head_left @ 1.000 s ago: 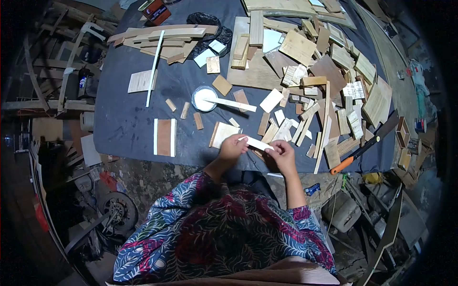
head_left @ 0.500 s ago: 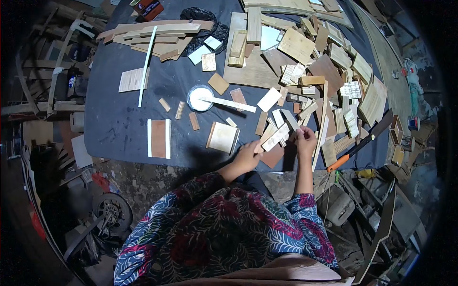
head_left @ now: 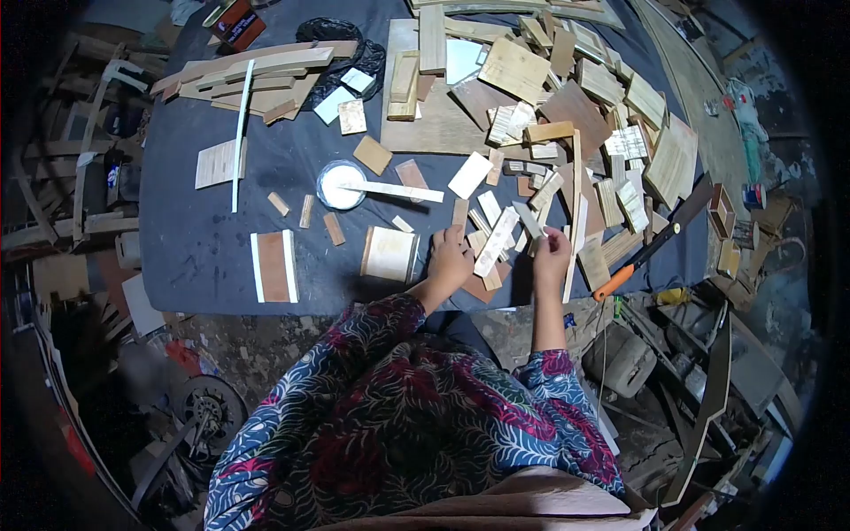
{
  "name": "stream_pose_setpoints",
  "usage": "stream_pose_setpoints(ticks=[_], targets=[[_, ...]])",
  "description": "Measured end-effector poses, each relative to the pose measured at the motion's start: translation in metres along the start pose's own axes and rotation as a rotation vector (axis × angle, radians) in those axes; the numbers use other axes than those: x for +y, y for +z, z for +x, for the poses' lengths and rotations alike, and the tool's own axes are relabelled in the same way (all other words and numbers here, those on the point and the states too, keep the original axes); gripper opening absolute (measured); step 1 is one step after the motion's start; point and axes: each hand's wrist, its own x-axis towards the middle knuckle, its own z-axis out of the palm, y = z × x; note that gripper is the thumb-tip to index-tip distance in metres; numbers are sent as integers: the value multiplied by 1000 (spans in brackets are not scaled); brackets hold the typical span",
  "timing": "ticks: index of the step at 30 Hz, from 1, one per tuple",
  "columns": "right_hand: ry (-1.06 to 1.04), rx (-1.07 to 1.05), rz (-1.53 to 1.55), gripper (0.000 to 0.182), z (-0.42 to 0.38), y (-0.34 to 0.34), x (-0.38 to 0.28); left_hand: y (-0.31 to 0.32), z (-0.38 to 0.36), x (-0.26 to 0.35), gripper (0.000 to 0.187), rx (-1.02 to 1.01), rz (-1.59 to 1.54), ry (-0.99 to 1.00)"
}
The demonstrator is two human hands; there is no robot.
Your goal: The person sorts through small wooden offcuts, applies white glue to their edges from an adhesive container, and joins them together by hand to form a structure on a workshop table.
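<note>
My left hand [head_left: 451,258] rests among small wood scraps near the table's front edge, fingers bent over the lower end of a narrow brown block [head_left: 459,212]. Whether it grips that block is unclear. Just right of it lies a pale rectangular strip [head_left: 497,241], tilted over other scraps. My right hand [head_left: 551,254] pinches the lower end of a thin grey-white piece [head_left: 529,219]. Left of my hands is a pale square panel [head_left: 390,254] with dark edging. Farther left lies a brown panel [head_left: 275,267] with white side strips.
A round tub of white glue [head_left: 340,186] has a flat stick [head_left: 398,190] across it. A saw with an orange handle [head_left: 614,282] lies at the right front edge. Wood offcuts [head_left: 567,115] pile up at the right. A red-brown can [head_left: 235,25] stands at the back left.
The view has shifted, so the table appears farther left. My left hand has moved off the pale strip, which now lies more upright in view. My right hand still holds the thin piece.
</note>
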Motion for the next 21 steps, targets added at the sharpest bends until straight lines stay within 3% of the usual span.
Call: stream_pose_setpoints(ticks=[1, 3, 5, 6, 10, 12, 13, 14, 15, 18, 19, 21], targets=[[-235, 36, -208, 10, -8, -3, -12, 3, 0, -1, 42, 12, 12, -6], [-400, -75, -376, 9, -27, -10, -34, 10, 0, -12, 40, 58, 25, 69], [-258, -283, -281, 20, -55, -7, -34, 16, 2, -22, 38, 106, 36, 141], [-170, -452, -418, 26, -66, -7, -35, 17, 3, -25, 37, 95, 21, 120], [-250, -409, -410, 31, -79, 3, -14, 18, 5, -23, 34, 102, -44, 70], [-231, -340, -256, 29, -72, 2, -6, 13, 1, -18, 32, 80, -100, 13], [-200, -321, -193, 25, -66, 1, -2, 12, 2, -16, 34, 4, -164, -37], [-13, -333, -58, 23, -61, 1, 1, 12, 1, -13, 35, -74, -230, -88], [173, -341, 78, 23, -54, -1, 1, 15, 0, -13, 35, -75, -231, -86], [477, -402, 364, 23, -36, -9, 20, 18, -6, -9, 38, -87, -249, -85], [620, -369, 489, 24, -32, -12, 10, 16, -6, -4, 40, 8, -93, -41], [594, -396, 450, 23, -29, -12, 6, 13, -6, 2, 43, 100, 60, -2]])
